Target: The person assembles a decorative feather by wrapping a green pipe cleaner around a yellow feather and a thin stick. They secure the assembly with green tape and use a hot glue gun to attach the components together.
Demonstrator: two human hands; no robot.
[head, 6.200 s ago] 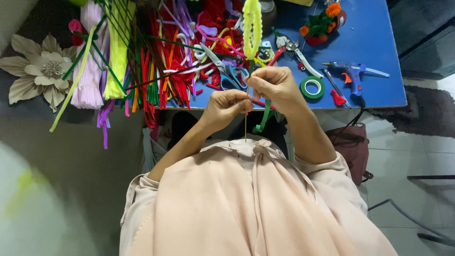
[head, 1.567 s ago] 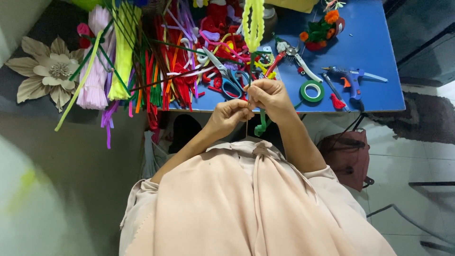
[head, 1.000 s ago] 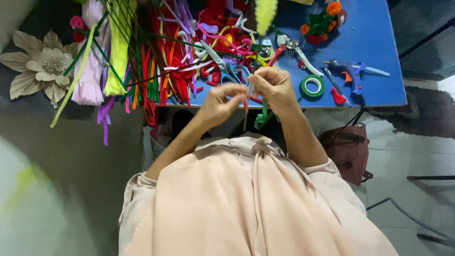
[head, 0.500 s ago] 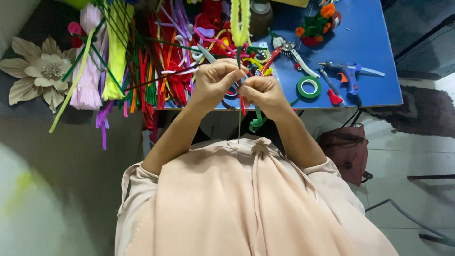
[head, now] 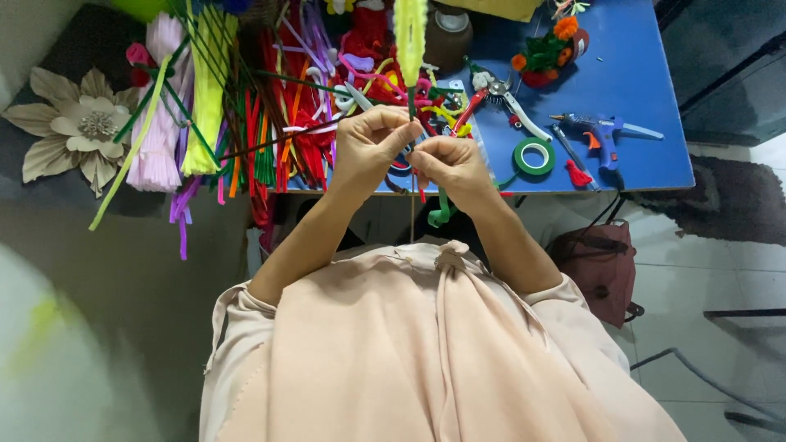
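Fingers: I see the left hand (head: 370,141) with its fingertips pinched on a thin green stem (head: 412,108) just above centre of the frame; the right hand (head: 449,164) sits just beside it, its fingers curled and pressed together on the same stem a little lower.

Stem piece: from the pinch, a fuzzy yellow-green leaf shape (head: 410,29) rises to the top edge of the frame, upright. A thin wire runs down from the hands toward my chest.

Ribbon: a green strip (head: 442,210) dangles under the right hand, below the table's near edge.

Table: a blue table (head: 639,90) fills the upper right of the frame; both hands hover over its near edge.

Left of the hands: a heap of coloured pipe cleaners (head: 270,123), with pink and yellow bundles at the upper left.

Right of the hands: a green tape roll (head: 534,155), pliers (head: 499,94) and a blue glue gun (head: 602,131) lie on the table, apart from each other.

Far left: a beige paper flower (head: 78,127).

Lower right: a dark red bag (head: 602,266) on the floor.
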